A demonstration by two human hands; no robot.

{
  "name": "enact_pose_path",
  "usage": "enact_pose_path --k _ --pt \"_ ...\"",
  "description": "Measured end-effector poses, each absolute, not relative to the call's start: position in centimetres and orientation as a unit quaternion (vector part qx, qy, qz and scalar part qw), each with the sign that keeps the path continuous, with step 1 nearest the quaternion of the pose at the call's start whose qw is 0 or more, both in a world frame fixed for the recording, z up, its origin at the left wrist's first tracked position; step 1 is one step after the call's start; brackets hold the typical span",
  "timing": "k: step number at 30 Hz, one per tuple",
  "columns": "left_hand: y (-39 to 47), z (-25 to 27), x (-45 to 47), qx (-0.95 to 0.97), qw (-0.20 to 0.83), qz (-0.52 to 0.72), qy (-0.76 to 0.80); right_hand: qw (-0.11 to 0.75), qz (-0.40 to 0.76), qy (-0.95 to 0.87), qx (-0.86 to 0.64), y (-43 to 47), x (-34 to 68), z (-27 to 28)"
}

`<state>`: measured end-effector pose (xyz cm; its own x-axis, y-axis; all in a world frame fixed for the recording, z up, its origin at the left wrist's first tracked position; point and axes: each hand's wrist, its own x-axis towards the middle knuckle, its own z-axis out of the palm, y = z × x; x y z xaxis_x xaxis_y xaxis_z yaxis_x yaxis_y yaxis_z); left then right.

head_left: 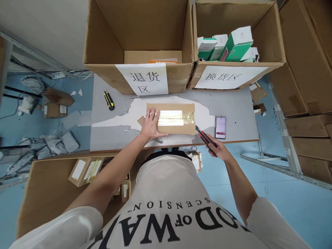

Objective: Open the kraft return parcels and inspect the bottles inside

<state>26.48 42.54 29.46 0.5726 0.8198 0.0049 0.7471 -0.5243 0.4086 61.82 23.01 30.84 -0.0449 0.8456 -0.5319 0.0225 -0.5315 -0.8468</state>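
A small brown cardboard box (176,129) with a white label and clear tape along its top lies on the table in front of me. My left hand (151,125) rests on the box's left end, fingers spread over its top. My right hand (217,147) is wrapped round a red and black utility knife (206,139). The knife's tip points up and left, close to the box's lower right corner; whether it touches cannot be made out. A phone (220,127) with a lit screen lies just right of the knife.
Two large open cartons with paper signs, a left carton (178,77) and a right carton (192,83), stand along the table's back. The right one holds several green-and-white boxes (238,45). A yellow and black utility knife (109,100) lies at left. Below left, a big carton (38,193) holds parcels.
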Motion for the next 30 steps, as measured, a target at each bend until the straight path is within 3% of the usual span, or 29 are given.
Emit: enact_pose_path --k 10,14,17,20,26,30 --pt "42.4 30.3 26.6 0.861 0.211 0.086 0.455 0.347 0.612 -0.351 -0.618 20.6 61.9 31.0" --pt "42.2 31.1 26.0 0.845 0.268 0.090 0.454 0.451 0.537 -0.313 -0.640 21.8 61.5 31.0" --pt "43.4 31.1 24.8 0.812 0.311 0.175 0.463 0.534 0.512 -0.246 -0.626 23.4 59.5 30.6" --pt "46.4 29.9 23.3 0.725 0.330 0.292 0.529 0.565 0.549 -0.171 -0.591 25.0 56.6 29.8" --pt "51.5 26.6 22.2 0.533 0.586 0.265 0.550 0.566 0.583 -0.119 -0.571 26.1 52.5 27.5" --pt "51.5 26.3 22.7 0.502 0.671 0.263 0.478 0.583 0.570 -0.103 -0.569 26.1 51.6 26.8"
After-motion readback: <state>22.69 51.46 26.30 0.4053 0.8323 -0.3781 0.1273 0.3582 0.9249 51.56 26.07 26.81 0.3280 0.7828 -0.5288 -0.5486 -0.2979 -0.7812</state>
